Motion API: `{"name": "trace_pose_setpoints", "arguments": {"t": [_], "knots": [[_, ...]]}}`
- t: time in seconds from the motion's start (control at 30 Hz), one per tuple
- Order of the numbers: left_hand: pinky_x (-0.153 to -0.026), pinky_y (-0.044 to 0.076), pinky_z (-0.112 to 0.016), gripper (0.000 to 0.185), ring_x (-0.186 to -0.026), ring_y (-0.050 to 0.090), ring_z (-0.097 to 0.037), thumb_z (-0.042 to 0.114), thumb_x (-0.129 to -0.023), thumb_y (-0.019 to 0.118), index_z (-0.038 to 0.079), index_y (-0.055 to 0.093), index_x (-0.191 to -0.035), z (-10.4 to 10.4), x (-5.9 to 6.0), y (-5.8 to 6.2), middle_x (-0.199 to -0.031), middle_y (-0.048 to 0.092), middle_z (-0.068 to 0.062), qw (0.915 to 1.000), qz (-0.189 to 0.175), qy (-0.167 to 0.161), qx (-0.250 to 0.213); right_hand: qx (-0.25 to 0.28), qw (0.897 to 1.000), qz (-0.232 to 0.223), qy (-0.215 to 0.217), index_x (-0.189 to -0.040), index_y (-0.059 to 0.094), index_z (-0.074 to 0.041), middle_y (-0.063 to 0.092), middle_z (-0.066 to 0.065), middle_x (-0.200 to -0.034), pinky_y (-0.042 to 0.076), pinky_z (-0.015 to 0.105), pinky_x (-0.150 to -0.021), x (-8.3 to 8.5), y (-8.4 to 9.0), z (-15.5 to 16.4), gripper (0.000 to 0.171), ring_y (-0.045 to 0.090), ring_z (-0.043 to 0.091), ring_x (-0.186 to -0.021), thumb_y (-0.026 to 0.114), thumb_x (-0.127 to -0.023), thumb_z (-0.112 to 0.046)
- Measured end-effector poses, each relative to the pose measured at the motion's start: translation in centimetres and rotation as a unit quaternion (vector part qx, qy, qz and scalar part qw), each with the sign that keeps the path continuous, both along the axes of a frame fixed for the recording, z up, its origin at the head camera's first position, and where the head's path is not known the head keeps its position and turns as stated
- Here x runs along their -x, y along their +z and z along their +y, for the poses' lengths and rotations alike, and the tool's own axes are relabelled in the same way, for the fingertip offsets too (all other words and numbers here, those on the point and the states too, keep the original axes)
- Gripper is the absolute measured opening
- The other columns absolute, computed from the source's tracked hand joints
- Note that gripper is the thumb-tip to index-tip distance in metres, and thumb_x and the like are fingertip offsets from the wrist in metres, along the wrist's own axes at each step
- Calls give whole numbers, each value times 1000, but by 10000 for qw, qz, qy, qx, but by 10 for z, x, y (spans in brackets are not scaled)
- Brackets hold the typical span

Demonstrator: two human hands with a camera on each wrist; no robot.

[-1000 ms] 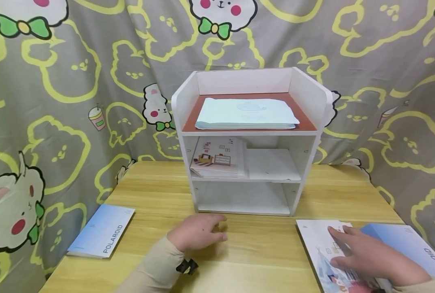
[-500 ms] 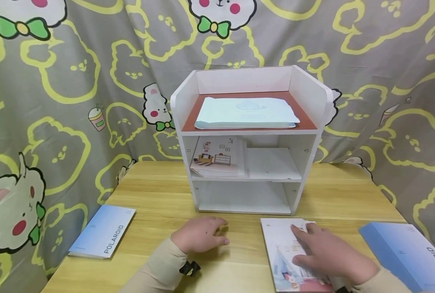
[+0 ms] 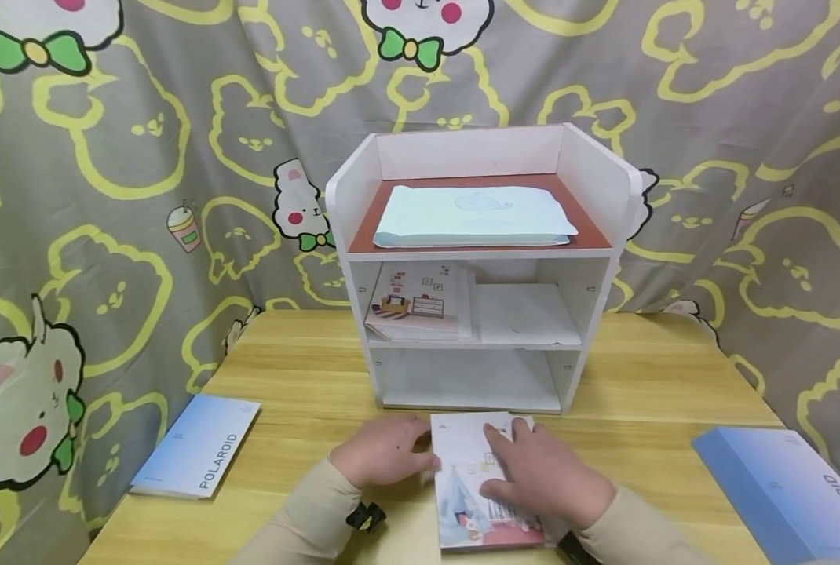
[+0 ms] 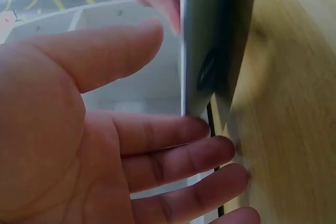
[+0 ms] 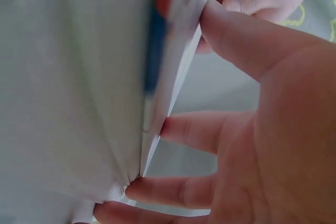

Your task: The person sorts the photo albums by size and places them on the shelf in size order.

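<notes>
A stack of illustrated notebooks (image 3: 460, 455), with a tent drawing on its top cover, is in front of the shelf unit. My right hand (image 3: 550, 479) grips it from the right, fingers spread over the cover and edge; loose page edges (image 5: 79, 103) show in the right wrist view. At its left edge is my left hand (image 3: 385, 453), thumb and fingers parted. The left wrist view shows the stack's dark underside (image 4: 210, 51) above the wooden table, with the fingertips (image 4: 197, 127) of that hand right at the edge.
A white shelf unit (image 3: 341, 200) holds pale blue pads (image 3: 472, 216) on top and more illustrated notebooks (image 3: 420, 302) on its middle shelf. Blue POLAROID boxes lie on the table: a thin one (image 3: 197, 443) at left, a thicker one (image 3: 790, 486) at right. Patterned curtains enclose the table.
My right hand has brought the notebook stack leftward, from beside the right POLAROID box to my left hand. My left hand has stayed nearly in place.
</notes>
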State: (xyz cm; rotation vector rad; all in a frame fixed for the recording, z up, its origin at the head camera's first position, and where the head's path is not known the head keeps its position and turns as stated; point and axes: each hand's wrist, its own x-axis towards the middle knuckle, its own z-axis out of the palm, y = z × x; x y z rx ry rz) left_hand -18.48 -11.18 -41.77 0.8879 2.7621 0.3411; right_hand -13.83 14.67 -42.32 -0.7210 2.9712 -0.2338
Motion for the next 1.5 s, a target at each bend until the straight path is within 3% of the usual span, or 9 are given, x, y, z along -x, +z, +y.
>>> {"name": "trace_pose_setpoints", "arguments": {"t": [0.17, 0.37, 0.53, 0.67, 0.83, 0.9, 0.97, 1.13, 1.5], "knots": [[-93, 53, -41, 40, -106, 66, -19, 50, -93, 67, 20, 68, -120, -2, 5, -2, -115, 71, 1, 9993, -92, 224, -281, -34, 9999, 110, -27, -146, 53, -4, 58, 29, -117, 55, 54, -74, 2, -2, -15, 86, 60, 41, -91, 68, -86, -64], [-89, 53, -43, 38, -96, 65, -18, 53, -93, 65, 19, 68, -112, -6, 9, -2, -107, 71, 2, 9981, -275, 322, -438, 823, 9956, -449, -17, -147, 50, -1, 53, 31, -138, 46, 63, -99, 7, 1, 3, 80, 53, 50, -122, 68, -91, -55], [-92, 53, -43, 40, -97, 65, -14, 51, -96, 62, 18, 71, -118, -14, 13, -8, -110, 71, 3, 9930, -748, 265, -872, 2422, 9609, -1336, -133, -148, 47, 2, 61, 23, -132, 50, 53, -96, 18, 0, 41, 67, 62, 37, -112, 63, -100, -40], [-93, 52, -42, 44, -98, 65, -12, 51, -96, 62, 18, 71, -124, -19, 14, -12, -116, 71, 2, 9871, -1188, 245, -1044, 4088, 8694, -2746, -404, -152, 35, 8, 47, 31, -145, 56, 47, -87, 22, -9, 67, 64, 63, 34, -105, 53, -106, -32], [-79, 55, -37, 40, -85, 66, -12, 49, -95, 65, 24, 70, -125, -19, 14, -15, -110, 72, 2, 9751, -1675, 278, -1427, 5807, 7006, -4107, -568, -155, 18, 12, 27, 33, -157, 55, 49, -93, 16, -20, 88, 67, 56, 34, -122, 43, -109, -30], [-67, 55, -34, 32, -73, 66, -14, 47, -94, 67, 27, 72, -118, -17, 13, -16, -96, 72, 3, 9689, -1871, 280, -1597, 6144, 6596, -4283, -631, -156, 14, 12, 26, 31, -159, 53, 47, -97, 12, -22, 91, 68, 57, 31, -124, 43, -110, -30], [-58, 52, -31, 24, -64, 64, -16, 46, -93, 69, 28, 72, -109, -15, 13, -18, -82, 70, 2, 9630, -2049, 280, -1726, 6308, 6380, -4371, -631, -156, 9, 12, 22, 32, -160, 51, 46, -100, 8, -23, 91, 70, 57, 29, -125, 42, -110, -29], [-58, 52, -29, 18, -63, 64, -16, 43, -92, 72, 27, 71, -97, -13, 6, -19, -76, 68, -1, 9502, -2356, 267, -2020, 6451, 6329, -4162, -1004, -155, 9, 14, 24, 33, -157, 49, 42, -100, 4, -23, 77, 72, 54, 27, -122, 46, -108, -26], [-77, 55, -29, 49, -89, 66, -11, 27, -89, 78, 21, 57, -133, -9, -10, -20, -100, 70, 6, 9169, -2821, -39, -2824, 6186, 6924, -3432, -1418, -152, 24, 15, 41, 27, -151, 50, 37, -96, 0, -25, 57, 64, 53, 25, -122, 52, -103, -13]]}}
